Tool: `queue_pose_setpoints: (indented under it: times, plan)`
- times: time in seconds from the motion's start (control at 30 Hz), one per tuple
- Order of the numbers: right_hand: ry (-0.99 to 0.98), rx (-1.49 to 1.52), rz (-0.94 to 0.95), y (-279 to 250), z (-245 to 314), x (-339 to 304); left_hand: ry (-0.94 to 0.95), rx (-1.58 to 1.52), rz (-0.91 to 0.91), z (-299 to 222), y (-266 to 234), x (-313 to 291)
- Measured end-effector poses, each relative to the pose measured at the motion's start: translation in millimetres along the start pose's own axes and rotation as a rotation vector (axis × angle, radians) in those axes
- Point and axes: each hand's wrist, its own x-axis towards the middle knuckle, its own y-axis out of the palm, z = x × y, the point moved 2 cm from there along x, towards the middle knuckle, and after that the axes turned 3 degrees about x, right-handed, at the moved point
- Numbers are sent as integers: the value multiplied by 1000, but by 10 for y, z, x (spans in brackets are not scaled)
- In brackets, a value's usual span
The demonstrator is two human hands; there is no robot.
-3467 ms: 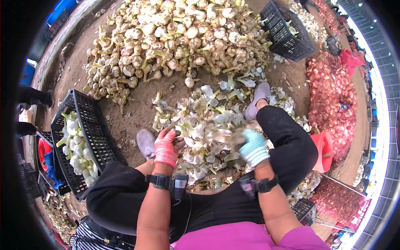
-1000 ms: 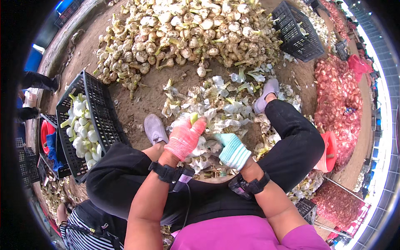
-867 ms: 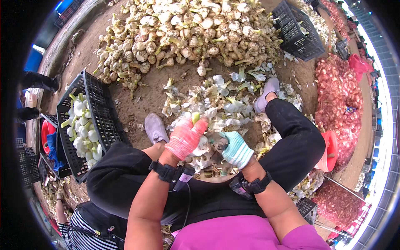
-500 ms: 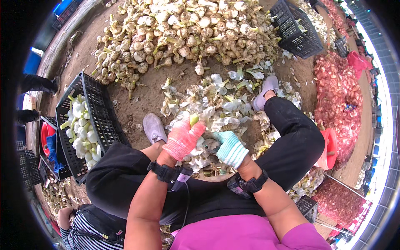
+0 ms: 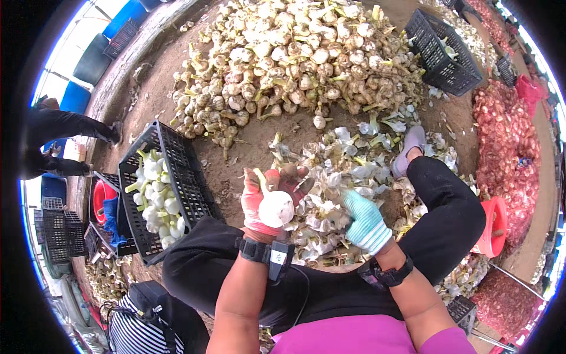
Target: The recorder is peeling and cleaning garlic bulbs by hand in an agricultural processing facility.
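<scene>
My left hand (image 5: 256, 194), in a red and pink knit glove, is turned palm up with its fingers partly curled. On its palm lies a peeled white garlic bulb (image 5: 276, 209), its pale green stem pointing up past the fingers. Right of it, apart from the bulb, my right hand (image 5: 364, 219) in a teal striped glove is closed; motion blurs whatever its fingers hold. Beneath both hands spreads a heap of garlic skins (image 5: 324, 177). A black crate (image 5: 191, 177) of cleaned white bulbs (image 5: 156, 197) stands beside my left knee.
Ahead lies a big pile of untrimmed garlic (image 5: 306, 65). A black crate (image 5: 442, 59) stands at its far right. Red net sacks (image 5: 507, 159) and a red bucket (image 5: 494, 227) are on the right. Another person's legs (image 5: 71, 133) show at far left; someone in stripes (image 5: 141, 321) sits behind left.
The whole view has swung left. My hands have moved apart; the left has turned palm up, showing the white bulb. My right hand has drawn away to the right.
</scene>
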Motion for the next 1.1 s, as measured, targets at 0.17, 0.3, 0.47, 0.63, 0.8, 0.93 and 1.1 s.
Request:
queue_pose_setpoints:
  times: [0.17,0.3,0.47,0.63,0.8,0.93,1.1]
  plan:
    - [53,192,52,2,159,279,300,155,-359,-374,-116,-41]
    - [149,160,58,-13,-154,292,237,-539,433,-1485,47,-225]
    - [415,428,62,117,-682,281,500,-704,-29,-1521,-517,318]
    - [556,330,1,-65,-1038,303,40,920,-802,-156,-1046,1728]
    - [719,564,-84,-179,-1276,443,-76,2238,-591,384,-1646,2723]
    - [1020,1264,-505,-166,-1442,508,-274,2288,-695,508,-1780,2925]
    - [978,1377,-722,-93,-1833,406,-334,1870,-391,736,-1350,2301]
